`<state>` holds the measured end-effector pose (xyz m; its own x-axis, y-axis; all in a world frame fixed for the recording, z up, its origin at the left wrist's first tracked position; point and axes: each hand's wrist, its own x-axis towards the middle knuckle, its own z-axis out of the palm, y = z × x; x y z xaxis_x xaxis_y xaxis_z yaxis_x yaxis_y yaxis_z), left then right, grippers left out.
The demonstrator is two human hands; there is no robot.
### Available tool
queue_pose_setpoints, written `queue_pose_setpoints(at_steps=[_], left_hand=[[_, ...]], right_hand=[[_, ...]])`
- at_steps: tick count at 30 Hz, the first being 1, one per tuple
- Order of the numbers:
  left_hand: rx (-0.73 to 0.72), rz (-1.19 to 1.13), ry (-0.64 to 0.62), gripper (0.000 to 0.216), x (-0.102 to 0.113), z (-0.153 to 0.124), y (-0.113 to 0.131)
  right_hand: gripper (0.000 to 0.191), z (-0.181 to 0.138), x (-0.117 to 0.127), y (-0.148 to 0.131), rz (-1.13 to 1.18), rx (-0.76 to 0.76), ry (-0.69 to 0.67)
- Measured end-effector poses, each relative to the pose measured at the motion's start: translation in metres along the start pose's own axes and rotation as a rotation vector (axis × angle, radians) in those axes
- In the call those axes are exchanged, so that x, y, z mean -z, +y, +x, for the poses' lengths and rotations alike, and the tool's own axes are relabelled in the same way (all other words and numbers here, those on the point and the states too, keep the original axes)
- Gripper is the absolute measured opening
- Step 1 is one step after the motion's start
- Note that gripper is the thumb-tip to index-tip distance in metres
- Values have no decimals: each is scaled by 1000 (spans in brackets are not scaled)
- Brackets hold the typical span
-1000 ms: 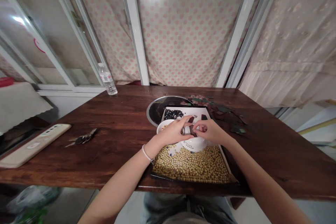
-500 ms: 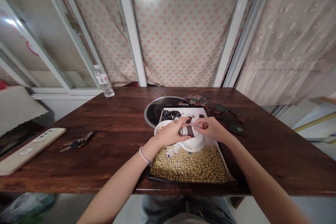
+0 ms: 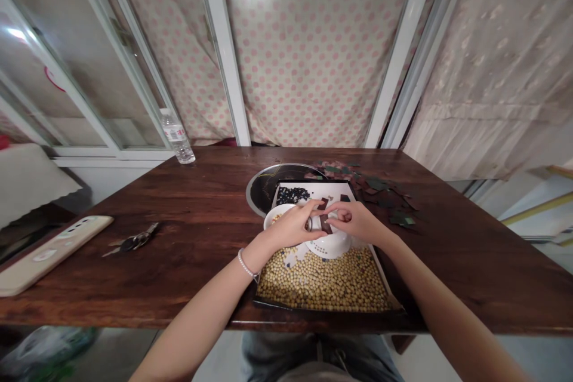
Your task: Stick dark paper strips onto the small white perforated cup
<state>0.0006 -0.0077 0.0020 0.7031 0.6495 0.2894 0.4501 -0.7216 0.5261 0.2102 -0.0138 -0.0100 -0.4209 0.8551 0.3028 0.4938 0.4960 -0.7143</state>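
Observation:
Over a white bowl [image 3: 330, 247], a dark brown strip [image 3: 324, 203] stands between my hands. My left hand [image 3: 293, 224] holds it, with thumb at its lower end and fingers near the top. The fingertips of my right hand [image 3: 358, 221] close on the strip's middle from the right; anything small between them is hidden. Both hands are above a black-edged tray [image 3: 331, 309]. Yellow round beans [image 3: 322, 280] cover its near part, and small black beads [image 3: 290, 194] lie in the far left corner. Partly under my left hand is a second white bowl [image 3: 274, 212] with small pieces in it.
Dark green and brown scraps [image 3: 380, 185] lie scattered behind and right of the tray. A round black plate [image 3: 259, 188] sits partly under it. Leftward are keys [image 3: 134, 241], a pale phone-shaped case [image 3: 58, 250] and a water bottle [image 3: 178, 138] on the wooden table [image 3: 201, 203].
My right fingertips have moved slightly left and onto the brown strip, with the thumb lower. The left hand keeps its place.

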Motion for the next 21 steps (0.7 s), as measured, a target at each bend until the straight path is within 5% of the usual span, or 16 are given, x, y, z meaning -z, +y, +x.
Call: queue_pose_setpoints(at_steps=[21], left_hand=[[18,36,8,61,-1,1,-3]], right_hand=[[11,2,-7,-2,-118,-36,42]])
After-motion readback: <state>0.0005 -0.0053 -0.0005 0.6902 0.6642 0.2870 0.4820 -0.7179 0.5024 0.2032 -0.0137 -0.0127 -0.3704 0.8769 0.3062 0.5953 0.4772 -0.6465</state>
